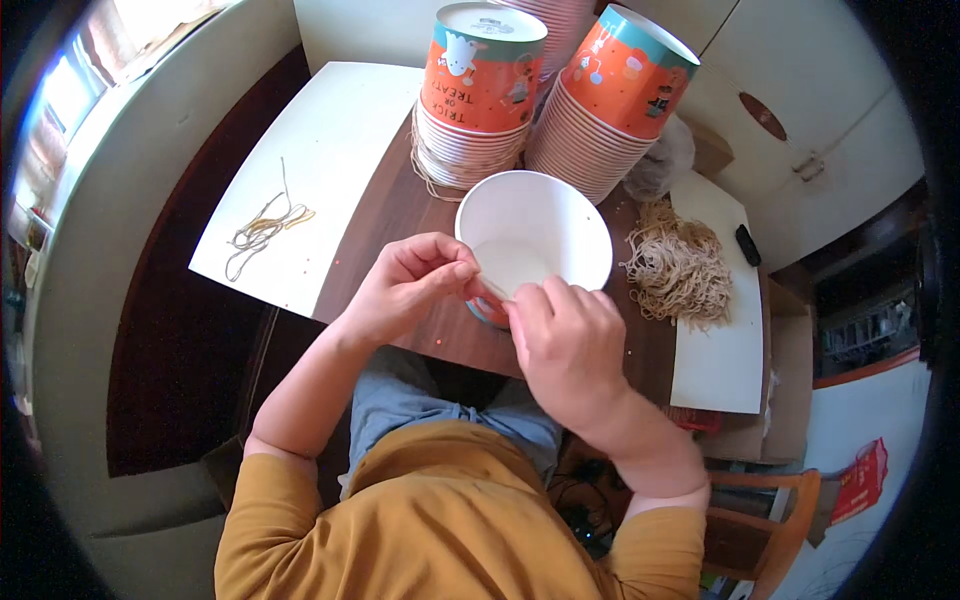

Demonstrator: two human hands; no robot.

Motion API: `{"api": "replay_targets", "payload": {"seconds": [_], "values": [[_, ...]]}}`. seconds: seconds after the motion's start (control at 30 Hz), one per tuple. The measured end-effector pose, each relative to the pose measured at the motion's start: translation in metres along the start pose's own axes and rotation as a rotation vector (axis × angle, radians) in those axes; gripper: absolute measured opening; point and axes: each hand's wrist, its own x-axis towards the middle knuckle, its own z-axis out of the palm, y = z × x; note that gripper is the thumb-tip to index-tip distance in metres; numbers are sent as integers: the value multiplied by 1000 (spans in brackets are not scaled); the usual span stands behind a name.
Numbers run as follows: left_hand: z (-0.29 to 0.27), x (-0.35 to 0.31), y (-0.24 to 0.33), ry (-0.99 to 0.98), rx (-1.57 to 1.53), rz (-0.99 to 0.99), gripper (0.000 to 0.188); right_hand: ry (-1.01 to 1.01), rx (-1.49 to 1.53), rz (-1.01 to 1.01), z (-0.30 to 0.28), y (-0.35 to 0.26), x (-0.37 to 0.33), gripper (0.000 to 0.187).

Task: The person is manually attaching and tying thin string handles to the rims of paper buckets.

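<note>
A white-lined paper bucket point(560, 222) stands mouth up near the table's front edge, with a strip of its orange and teal outside showing below the rim. At its near-left rim my left hand point(420, 280) is closed, thumb and forefinger pinched together on the edge. My right hand point(572, 335) is closed too, its fingers bent over the near rim beside the left fingertips. Whether a thin cord lies between the fingers is hidden. Two stacks of upside-down buckets, a left stack point(482, 85) and a right stack point(625, 90), rise behind it.
A heap of beige cords point(680, 262) lies to the right on a white board point(725, 350), near a small black object point(747, 245). On the left white board point(300, 180) rests a loose bundle of cords point(265, 230). A wooden chair point(790, 540) stands at lower right.
</note>
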Motion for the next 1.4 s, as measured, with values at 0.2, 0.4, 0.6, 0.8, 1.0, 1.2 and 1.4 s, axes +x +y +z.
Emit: {"api": "replay_targets", "payload": {"seconds": [0.2, 0.4, 0.6, 0.8, 1.0, 1.2, 1.4], "values": [[17, -13, -11, 171, 408, 167, 13, 253, 150, 82, 36, -35, -25, 19], [2, -21, -16, -8, 1102, 704, 26, 255, 405, 144, 55, -41, -36, 16], [-11, -18, -7, -264, 1253, 956, 41, 221, 657, 251, 51, -40, -35, 8], [-15, -13, -3, -377, 1380, 1150, 31, 98, 797, 299, 46, -38, -37, 8], [-9, -11, -5, -370, 1384, 1231, 23, 47, 614, 121, 26, -44, -38, 14], [-10, -18, -5, -308, 1396, 1145, 28, 199, 318, 105, -4, -15, -30, 29], [-12, -18, -6, -277, 1273, 1045, 26, 258, 135, -187, 32, -8, -23, 29]]}}
